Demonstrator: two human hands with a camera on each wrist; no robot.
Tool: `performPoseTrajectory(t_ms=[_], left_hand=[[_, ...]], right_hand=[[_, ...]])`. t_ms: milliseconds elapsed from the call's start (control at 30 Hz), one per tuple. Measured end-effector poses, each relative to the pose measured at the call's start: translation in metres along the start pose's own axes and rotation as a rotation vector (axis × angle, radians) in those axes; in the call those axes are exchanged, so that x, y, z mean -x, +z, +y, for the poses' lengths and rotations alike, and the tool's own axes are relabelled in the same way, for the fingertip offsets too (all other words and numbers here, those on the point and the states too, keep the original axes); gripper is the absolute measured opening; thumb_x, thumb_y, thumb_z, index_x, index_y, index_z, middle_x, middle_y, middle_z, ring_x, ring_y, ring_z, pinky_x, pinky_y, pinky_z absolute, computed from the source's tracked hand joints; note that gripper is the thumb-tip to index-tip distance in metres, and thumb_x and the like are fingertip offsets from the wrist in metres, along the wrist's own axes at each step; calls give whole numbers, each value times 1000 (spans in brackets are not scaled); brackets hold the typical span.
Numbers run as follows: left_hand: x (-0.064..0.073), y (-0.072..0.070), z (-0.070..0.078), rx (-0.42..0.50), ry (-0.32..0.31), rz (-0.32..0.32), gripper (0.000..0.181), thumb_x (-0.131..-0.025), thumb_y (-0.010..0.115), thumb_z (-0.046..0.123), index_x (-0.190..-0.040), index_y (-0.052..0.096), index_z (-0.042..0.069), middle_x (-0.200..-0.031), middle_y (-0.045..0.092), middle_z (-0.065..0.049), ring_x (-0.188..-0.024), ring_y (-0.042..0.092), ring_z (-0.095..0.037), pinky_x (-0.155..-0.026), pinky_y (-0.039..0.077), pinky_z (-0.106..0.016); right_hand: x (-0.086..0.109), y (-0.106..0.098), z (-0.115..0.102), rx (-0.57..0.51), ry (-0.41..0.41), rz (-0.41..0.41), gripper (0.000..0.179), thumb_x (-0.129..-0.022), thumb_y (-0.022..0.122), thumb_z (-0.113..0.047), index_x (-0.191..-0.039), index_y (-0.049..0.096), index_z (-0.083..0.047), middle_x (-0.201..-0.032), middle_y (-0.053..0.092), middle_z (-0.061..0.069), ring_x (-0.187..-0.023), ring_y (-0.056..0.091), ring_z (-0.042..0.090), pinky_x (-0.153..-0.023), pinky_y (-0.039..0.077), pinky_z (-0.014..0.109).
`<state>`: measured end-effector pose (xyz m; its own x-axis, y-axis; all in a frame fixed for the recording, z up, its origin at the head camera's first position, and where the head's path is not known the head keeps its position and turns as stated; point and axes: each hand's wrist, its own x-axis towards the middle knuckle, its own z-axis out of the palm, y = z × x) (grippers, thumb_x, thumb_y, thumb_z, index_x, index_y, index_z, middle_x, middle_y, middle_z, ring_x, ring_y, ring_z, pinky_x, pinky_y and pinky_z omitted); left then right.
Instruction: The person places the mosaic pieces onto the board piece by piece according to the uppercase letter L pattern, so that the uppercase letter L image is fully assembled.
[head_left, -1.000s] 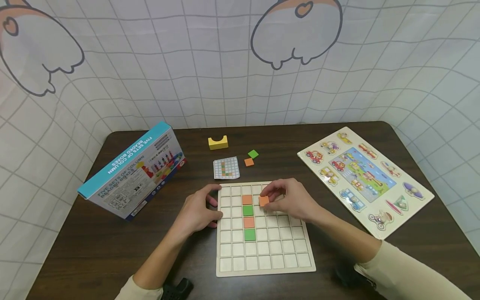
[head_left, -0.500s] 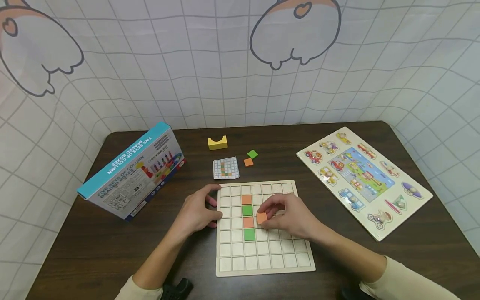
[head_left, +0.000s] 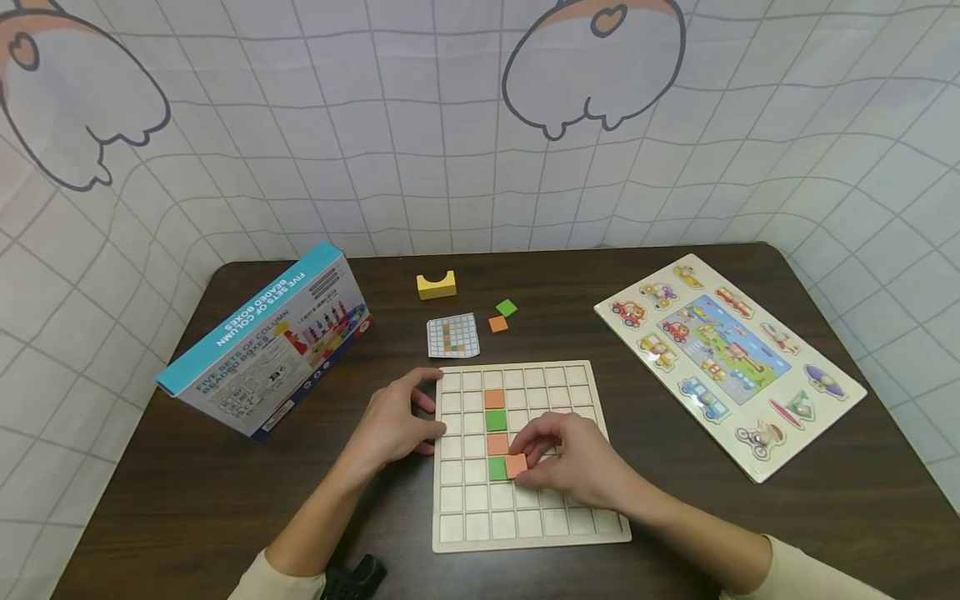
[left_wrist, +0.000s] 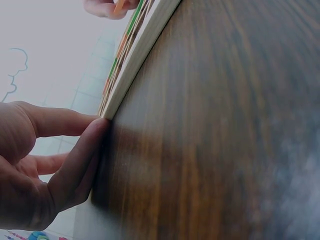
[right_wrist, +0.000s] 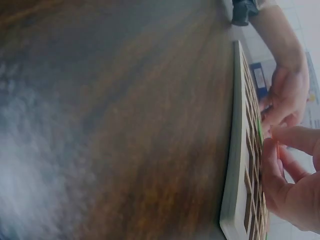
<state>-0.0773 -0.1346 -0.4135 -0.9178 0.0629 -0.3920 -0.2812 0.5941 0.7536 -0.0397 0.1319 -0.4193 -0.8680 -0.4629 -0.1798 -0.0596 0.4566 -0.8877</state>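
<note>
A pale wooden grid board point(head_left: 528, 525) lies on the table with a column of orange and green square tiles set in it. My right hand point(head_left: 573, 458) pinches an orange tile point(head_left: 515, 466) between thumb and fingers, just right of the lowest green tile point(head_left: 497, 469), partly overlapping it in the head view. My left hand point(head_left: 393, 421) touches the board's left edge with its thumb and fingers spread along it. In the left wrist view the fingertips of the left hand point(left_wrist: 55, 165) meet the board's edge point(left_wrist: 135, 65). The right wrist view shows the right hand point(right_wrist: 295, 185) low over the grid.
Behind the board lie a pattern card point(head_left: 453, 336), a loose orange tile point(head_left: 498, 323), a green tile point(head_left: 507, 307) and a yellow notched block point(head_left: 437, 286). A cardboard box point(head_left: 270, 342) stands left; a picture puzzle point(head_left: 731, 358) lies right.
My right hand has moved the orange tile down the board toward me and slightly left, from beside the top orange tile to beside the lowest green one. The left hand stays put.
</note>
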Motion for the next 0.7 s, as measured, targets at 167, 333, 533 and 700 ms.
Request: performPoseTrajectory(t_ms=[167, 333, 533, 700], left_hand=[[1, 1, 0, 15, 10, 9, 73, -82, 82, -1, -147, 55, 18, -107, 61, -15, -59, 67, -19, -52, 63, -32], [2, 1, 0, 12, 13, 18, 74, -81, 82, -2, -147, 55, 18, -107, 61, -15, -57, 67, -18, -52, 63, -32], [1, 0, 0, 11, 9, 15, 74, -81, 82, -1, -148, 55, 19, -107, 61, -15, -58, 67, -18, -52, 63, -31], [2, 0, -1, 15, 14, 15, 74, -81, 82, -2, -147, 55, 18, -107, 61, -15, -58, 67, -18, -52, 63, -31]], right_hand=[[5, 5, -4, 5, -5, -12, 27, -75, 88, -3, -97, 76, -13, -86, 70, 0, -78, 66, 12, -66, 58, 20], [9, 10, -7, -2, -17, -31, 28, -74, 85, 1, -97, 76, -11, -87, 70, 0, -79, 67, 12, -68, 62, 21], [12, 17, -9, 53, -41, -13, 28, -73, 85, 3, -94, 76, -13, -87, 69, -2, -79, 67, 13, -68, 61, 20], [13, 21, -10, 66, -62, -2, 27, -73, 85, 4, -93, 76, -12, -87, 67, -1, -78, 66, 11, -68, 61, 20]])
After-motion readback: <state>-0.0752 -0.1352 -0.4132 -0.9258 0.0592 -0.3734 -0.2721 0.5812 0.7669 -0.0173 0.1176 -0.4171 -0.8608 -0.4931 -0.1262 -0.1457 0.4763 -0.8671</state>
